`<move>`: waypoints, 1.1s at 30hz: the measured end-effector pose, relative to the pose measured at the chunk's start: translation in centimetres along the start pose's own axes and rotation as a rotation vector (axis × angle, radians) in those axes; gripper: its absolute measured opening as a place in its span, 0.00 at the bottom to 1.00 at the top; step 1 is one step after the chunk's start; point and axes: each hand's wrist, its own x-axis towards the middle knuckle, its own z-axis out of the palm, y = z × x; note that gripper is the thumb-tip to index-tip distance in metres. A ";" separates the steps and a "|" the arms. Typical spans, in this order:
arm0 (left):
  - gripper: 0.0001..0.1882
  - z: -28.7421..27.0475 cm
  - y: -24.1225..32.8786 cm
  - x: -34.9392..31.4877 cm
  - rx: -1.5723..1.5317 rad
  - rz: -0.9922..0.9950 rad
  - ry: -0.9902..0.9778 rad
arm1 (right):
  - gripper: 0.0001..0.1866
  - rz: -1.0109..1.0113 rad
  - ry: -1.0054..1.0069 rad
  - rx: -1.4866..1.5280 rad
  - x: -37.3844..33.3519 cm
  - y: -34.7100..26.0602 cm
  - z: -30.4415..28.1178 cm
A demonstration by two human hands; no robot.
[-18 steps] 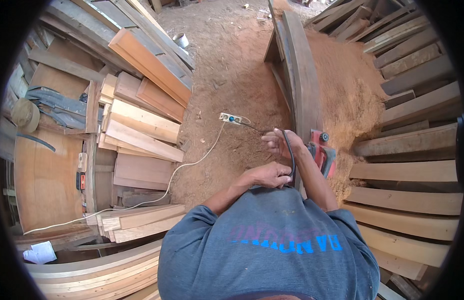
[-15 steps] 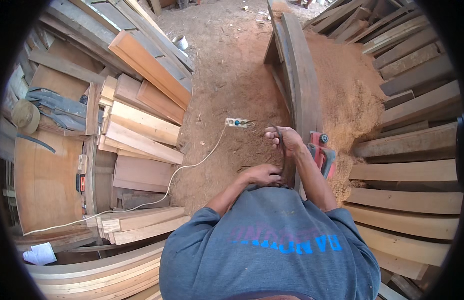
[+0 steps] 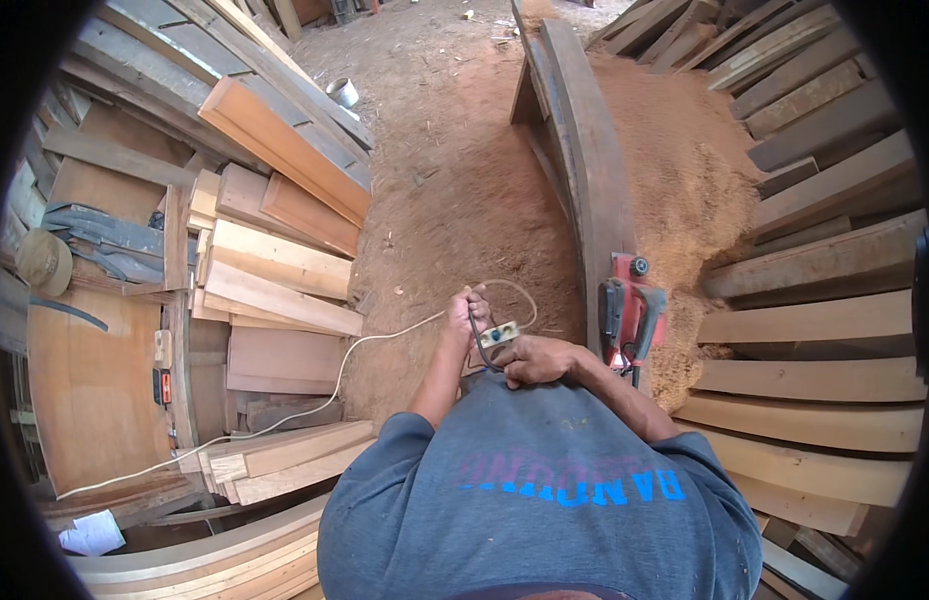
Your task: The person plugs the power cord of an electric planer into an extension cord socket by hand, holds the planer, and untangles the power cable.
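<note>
The left hand [image 3: 467,308] grips the dark cord [image 3: 475,334]; what the right hand [image 3: 537,359] grips, one cannot tell. The socket strip [image 3: 509,330] sits between them, at the right hand's ten o'clock. A cord tug could loosen the blue plug [image 3: 496,336].

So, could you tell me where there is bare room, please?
Bare dirt floor lies ahead of the hands, between the left board stacks and the long dark beam; sawdust ground runs between beam and right boards. It is crowded around the socket strip and cords, and by the red planer.
</note>
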 end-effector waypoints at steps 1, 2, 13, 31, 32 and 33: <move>0.23 2.2 -0.5 0.0 0.047 0.086 0.010 | 0.17 0.087 -0.021 0.144 -0.3 1.1 -0.4; 0.19 4.8 -1.1 -0.7 0.091 0.180 0.021 | 0.18 0.222 0.068 0.288 -1.5 -0.2 -1.2; 0.18 21.1 -11.5 -10.2 1.673 -0.193 -0.680 | 0.27 0.080 0.494 1.327 2.2 5.4 -10.1; 0.38 6.7 -0.4 -7.2 0.345 -0.059 -0.134 | 0.19 -0.144 0.351 0.356 -3.4 -1.6 -6.5; 0.36 6.1 -0.1 -6.6 0.320 -0.118 -0.112 | 0.19 -0.127 0.301 0.306 -3.6 -2.1 -6.4; 0.36 5.3 0.0 -5.9 0.318 -0.117 -0.111 | 0.19 -0.125 0.299 0.307 -3.6 -1.8 -6.3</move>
